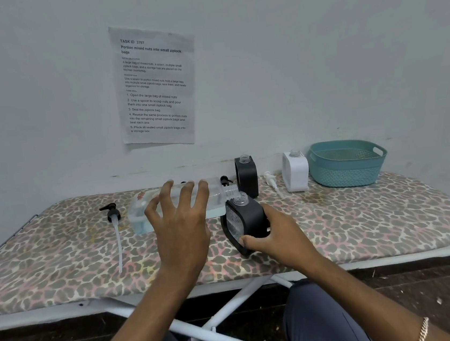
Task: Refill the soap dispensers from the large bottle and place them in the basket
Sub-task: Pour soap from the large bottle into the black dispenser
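Black soap dispenser [244,218], pump off and neck open, sits tilted to the left near the middle of the leopard-print ironing board [363,216], grasped by the right hand [279,237] with the thumb across its lower front. Its neck is just beside the open mouth of the large clear bottle [139,216], which lies almost level to its left; the left hand [181,231] grasps the bottle from above, fingers curved over it. A black pump [112,214] with a long tube lies at the left. Farther back stand a second black dispenser [247,176] and a white dispenser [295,172], both uncapped, with a white pump [271,179] lying between them. The teal basket [346,163] sits far right.
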Demonstrator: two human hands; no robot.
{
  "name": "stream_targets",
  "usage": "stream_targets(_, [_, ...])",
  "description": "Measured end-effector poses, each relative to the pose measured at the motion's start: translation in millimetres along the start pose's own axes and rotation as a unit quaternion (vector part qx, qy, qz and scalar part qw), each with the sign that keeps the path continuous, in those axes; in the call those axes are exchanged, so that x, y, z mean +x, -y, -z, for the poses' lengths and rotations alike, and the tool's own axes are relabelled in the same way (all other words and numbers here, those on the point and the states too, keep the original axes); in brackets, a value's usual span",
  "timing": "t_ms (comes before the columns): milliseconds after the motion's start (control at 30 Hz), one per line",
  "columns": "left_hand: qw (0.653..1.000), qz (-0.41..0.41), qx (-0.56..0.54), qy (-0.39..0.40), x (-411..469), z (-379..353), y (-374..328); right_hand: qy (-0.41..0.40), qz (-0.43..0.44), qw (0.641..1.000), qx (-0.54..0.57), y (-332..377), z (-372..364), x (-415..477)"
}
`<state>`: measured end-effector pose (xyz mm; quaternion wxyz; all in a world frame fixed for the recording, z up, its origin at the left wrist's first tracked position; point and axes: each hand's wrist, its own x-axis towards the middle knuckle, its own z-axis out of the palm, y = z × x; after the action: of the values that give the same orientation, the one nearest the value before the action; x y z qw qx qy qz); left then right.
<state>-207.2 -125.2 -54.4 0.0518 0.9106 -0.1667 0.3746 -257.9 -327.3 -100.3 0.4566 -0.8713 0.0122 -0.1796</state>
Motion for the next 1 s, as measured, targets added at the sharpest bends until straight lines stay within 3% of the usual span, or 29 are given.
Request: stream_targets(1000, [1.0, -0.002, 0.001, 0.002, 0.4, 0.8, -0.1, 0.0, -0.002, 1.0, 0.0, 1.1, -0.1, -0.8])
